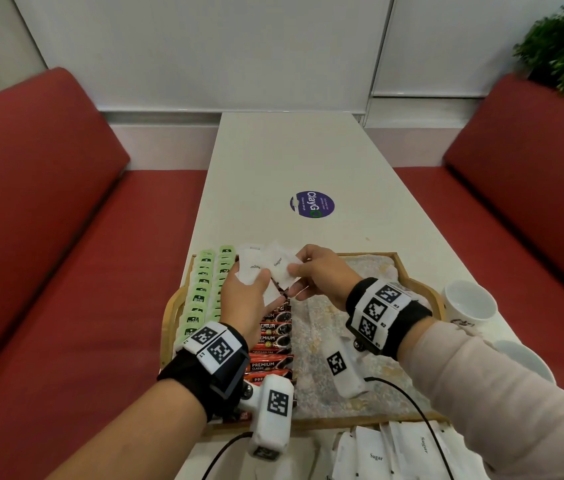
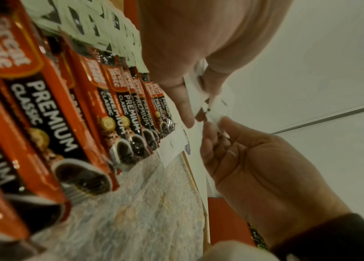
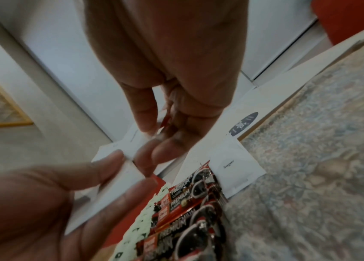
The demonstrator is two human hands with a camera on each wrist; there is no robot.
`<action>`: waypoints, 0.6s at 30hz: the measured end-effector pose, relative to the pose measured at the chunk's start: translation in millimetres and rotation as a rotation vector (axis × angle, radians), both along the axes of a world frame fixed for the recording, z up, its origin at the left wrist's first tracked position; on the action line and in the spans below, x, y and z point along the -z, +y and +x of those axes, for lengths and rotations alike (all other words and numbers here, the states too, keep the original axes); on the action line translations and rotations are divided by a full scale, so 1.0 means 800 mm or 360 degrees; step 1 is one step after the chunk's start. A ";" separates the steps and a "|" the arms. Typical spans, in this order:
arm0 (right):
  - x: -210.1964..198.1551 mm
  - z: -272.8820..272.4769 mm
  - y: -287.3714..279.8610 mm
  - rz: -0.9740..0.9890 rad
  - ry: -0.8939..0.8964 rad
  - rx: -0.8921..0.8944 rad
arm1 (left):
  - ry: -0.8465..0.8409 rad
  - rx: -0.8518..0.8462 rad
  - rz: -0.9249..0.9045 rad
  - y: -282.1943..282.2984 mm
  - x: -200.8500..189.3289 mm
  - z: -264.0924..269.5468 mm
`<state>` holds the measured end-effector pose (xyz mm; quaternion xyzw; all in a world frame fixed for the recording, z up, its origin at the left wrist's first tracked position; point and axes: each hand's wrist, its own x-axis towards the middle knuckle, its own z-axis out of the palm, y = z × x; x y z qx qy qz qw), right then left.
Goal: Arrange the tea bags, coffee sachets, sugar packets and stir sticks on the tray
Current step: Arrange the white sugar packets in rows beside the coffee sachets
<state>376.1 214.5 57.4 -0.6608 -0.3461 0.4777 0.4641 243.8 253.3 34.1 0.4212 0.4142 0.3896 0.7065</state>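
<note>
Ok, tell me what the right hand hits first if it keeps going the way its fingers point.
Probably the left hand: the right hand points leftward at it, both pinching sugar packets between them.

We see the tray [image 1: 408, 271] on the table [image 1: 308, 157], near its front edge. In the tray, 2 columns of tea bags [image 1: 204, 289] lie along the left side, and the coffee sachets [image 1: 270, 341] lie in a column just right of them. One sugar packet [image 3: 232, 169] lies at the far end of the coffee column. More sugar packets [image 1: 387, 452] lie on the table before the tray. 2 cups [image 1: 469, 301] stand right of the tray.
</note>
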 end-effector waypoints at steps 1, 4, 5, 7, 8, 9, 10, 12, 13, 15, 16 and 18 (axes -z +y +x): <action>0.001 0.001 0.000 -0.0020 -0.0127 -0.0038 | 0.0004 -0.0022 -0.0003 0.002 0.000 -0.001; 0.005 0.007 0.000 -0.0061 -0.0434 -0.0133 | 0.0048 -0.0018 0.0059 0.007 -0.001 -0.003; 0.007 0.008 0.000 -0.0042 -0.0458 -0.0131 | 0.0072 0.0006 0.0086 0.009 -0.001 -0.004; 0.010 0.011 0.000 0.0013 -0.0434 -0.0093 | 0.0110 0.0060 0.0129 0.010 -0.001 -0.004; 0.011 0.012 0.001 0.0024 -0.0415 -0.0059 | 0.0121 0.0072 0.0146 0.010 -0.002 -0.004; 0.013 0.014 0.002 0.0030 -0.0397 -0.0012 | 0.0126 0.0071 0.0162 0.010 -0.001 -0.004; 0.015 0.017 0.003 0.0026 -0.0382 0.0049 | 0.0125 0.0064 0.0169 0.010 -0.001 -0.004; 0.022 0.024 0.005 -0.0005 -0.0357 0.0189 | 0.0108 0.0049 0.0156 0.010 0.000 -0.005; 0.026 0.028 0.006 -0.0030 -0.0357 0.0258 | 0.0097 0.0046 0.0149 0.011 0.000 -0.006; 0.035 0.036 0.007 -0.0105 -0.0376 0.0360 | 0.0060 0.0050 0.0134 0.013 0.000 -0.007; 0.039 0.040 0.007 -0.0151 -0.0388 0.0385 | 0.0035 0.0049 0.0118 0.014 -0.001 -0.008; 0.049 0.046 0.008 -0.0247 -0.0456 0.0388 | 0.0000 0.0043 0.0082 0.015 -0.001 -0.009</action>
